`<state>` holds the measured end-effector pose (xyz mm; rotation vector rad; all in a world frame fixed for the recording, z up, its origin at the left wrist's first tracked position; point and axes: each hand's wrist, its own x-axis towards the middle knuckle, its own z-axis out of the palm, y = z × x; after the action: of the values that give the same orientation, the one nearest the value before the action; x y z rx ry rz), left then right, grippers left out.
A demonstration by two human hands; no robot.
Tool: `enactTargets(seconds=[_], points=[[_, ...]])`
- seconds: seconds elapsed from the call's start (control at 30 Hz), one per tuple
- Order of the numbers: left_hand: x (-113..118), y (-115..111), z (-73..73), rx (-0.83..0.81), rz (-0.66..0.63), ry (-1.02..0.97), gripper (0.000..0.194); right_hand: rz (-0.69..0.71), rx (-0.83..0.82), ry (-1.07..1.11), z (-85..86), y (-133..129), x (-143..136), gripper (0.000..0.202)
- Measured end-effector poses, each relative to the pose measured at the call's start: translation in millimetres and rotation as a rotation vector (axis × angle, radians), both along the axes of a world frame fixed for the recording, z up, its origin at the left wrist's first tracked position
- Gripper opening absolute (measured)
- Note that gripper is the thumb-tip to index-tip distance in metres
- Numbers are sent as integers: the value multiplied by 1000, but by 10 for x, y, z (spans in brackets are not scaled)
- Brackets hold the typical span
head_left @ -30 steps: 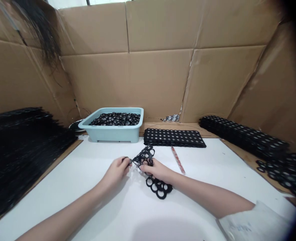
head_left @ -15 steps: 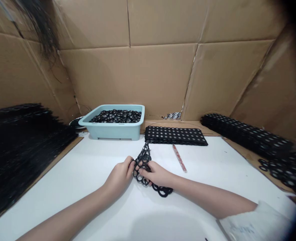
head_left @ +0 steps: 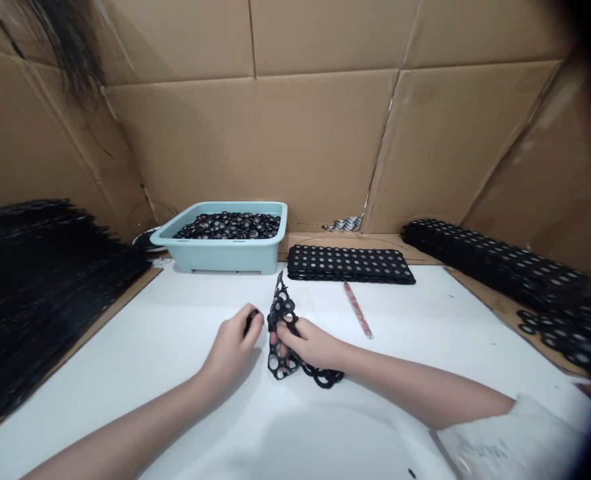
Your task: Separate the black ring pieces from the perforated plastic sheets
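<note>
My right hand (head_left: 311,343) is closed on a floppy black sheet of joined rings (head_left: 281,363), pinched between thumb and fingers. The sheet is folded, with one narrow end sticking up and away and a looped part hanging below my wrist near the table. My left hand (head_left: 233,341), a little to the left and apart from the sheet, is closed round a small black round piece (head_left: 250,321). Most of that piece is hidden by my fingers.
A light blue basin (head_left: 220,259) full of small black round pieces stands at the back. Right of it lies a stack of black perforated sheets (head_left: 350,265), with a reddish stick (head_left: 358,310) before it. Dark stacks line the left (head_left: 50,300) and right (head_left: 495,260). Cardboard walls (head_left: 325,147) enclose the white table (head_left: 185,307).
My left hand has drawn away from the ring sheet to the left, and a small black round piece now shows in it. The sheet has turned slightly in my right hand.
</note>
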<state>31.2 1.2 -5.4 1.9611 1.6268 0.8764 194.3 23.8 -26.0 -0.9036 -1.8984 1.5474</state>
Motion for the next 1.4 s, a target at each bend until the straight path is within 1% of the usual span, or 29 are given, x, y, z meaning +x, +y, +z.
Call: enactTargets(seconds=[0.03, 0.1, 0.2, 0.3, 0.4, 0.5, 0.57, 0.67, 0.77, 0.83, 0.9, 1.0, 1.07, 1.2, 1.3, 1.4], points=[[-25, 17, 10, 28, 33, 25, 23, 3, -12, -4, -3, -6, 0, 22], [-52, 34, 9, 36, 65, 73, 22, 16, 26, -35, 0, -14, 9, 19], [-8, -8, -40, -61, -2, 62, 19, 61, 160, -109, 14, -28, 36, 16], [96, -115, -95, -174, -71, -92, 19, 108, 241, -118, 26, -53, 50, 16], [176, -222, -109, -251, -65, -304, 24, 138, 240, -36, 45, -80, 42, 16], [200, -287, -97, -277, -49, -458, 28, 164, 167, 64, 71, -99, 27, 16], [194, -305, -92, -273, -60, -493, 29, 177, 97, 104, 85, -107, 22, 16], [171, -302, -106, -286, -109, -452, 25, 192, 13, 123, 101, -119, 20, 18], [152, -271, -133, -271, -81, -399, 23, 194, -64, 144, 112, -127, 16, 18], [150, -243, -144, -263, -60, -417, 24, 171, -140, 149, 115, -122, 13, 15], [160, -220, -142, -286, -75, -488, 25, 144, -229, 148, 113, -106, 13, 13], [190, -210, -113, -376, -104, -650, 27, 151, -337, 171, 97, -68, 18, 11], [215, -218, -82, -436, -112, -737, 28, 178, -363, 199, 83, -45, 20, 11], [256, -242, -34, -495, -119, -832, 29, 213, -389, 261, 66, -19, 16, 11], [268, -249, -36, -534, -86, -896, 31, 205, -406, 270, 57, -12, 10, 10], [264, -249, -68, -538, -69, -947, 32, 209, -418, 293, 51, -7, 0, 10]])
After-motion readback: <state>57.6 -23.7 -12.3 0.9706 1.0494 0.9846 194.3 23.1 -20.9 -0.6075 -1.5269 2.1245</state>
